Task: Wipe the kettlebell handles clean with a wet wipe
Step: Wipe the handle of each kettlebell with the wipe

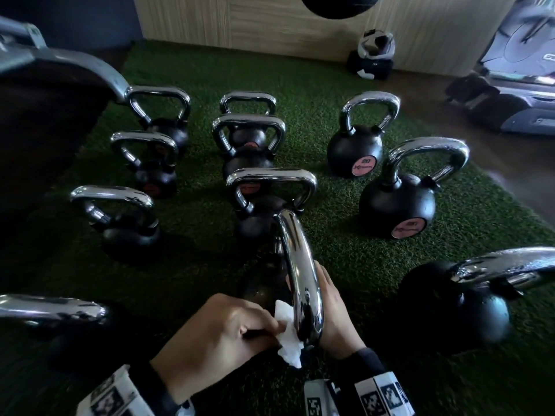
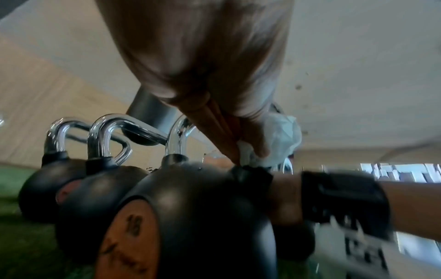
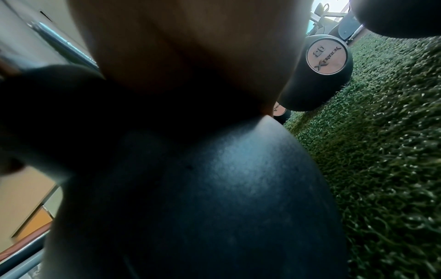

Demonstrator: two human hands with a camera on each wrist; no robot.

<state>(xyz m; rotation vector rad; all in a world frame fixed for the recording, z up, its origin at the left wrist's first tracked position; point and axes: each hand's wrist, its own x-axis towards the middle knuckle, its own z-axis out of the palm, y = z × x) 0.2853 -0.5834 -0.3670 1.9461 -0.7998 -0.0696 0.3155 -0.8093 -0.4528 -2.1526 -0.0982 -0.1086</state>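
A black kettlebell point(image 2: 190, 198) stands close in front of me on green turf, its chrome handle point(image 1: 300, 265) seen edge-on. My left hand point(image 1: 228, 328) pinches a crumpled white wet wipe point(image 1: 286, 334) against the near leg of that handle. In the left wrist view the wipe point(image 2: 279, 139) bulges out from under the fingers point(image 2: 250, 132). My right hand point(image 1: 336, 307) lies on the right side of the handle with its fingers reaching through the loop. Its palm point(image 3: 190, 47) rests on the black ball point(image 3: 214, 188). The fingertips are hidden behind the handle.
Several other chrome-handled kettlebells point(image 1: 396, 190) stand in rows on the turf point(image 1: 345, 250), two more close at the left point(image 1: 51, 307) and right point(image 1: 504, 265). A dark padded frame point(image 1: 45, 100) is at far left. A wood-panelled wall point(image 1: 270, 22) and a grey machine point(image 1: 510, 70) are behind.
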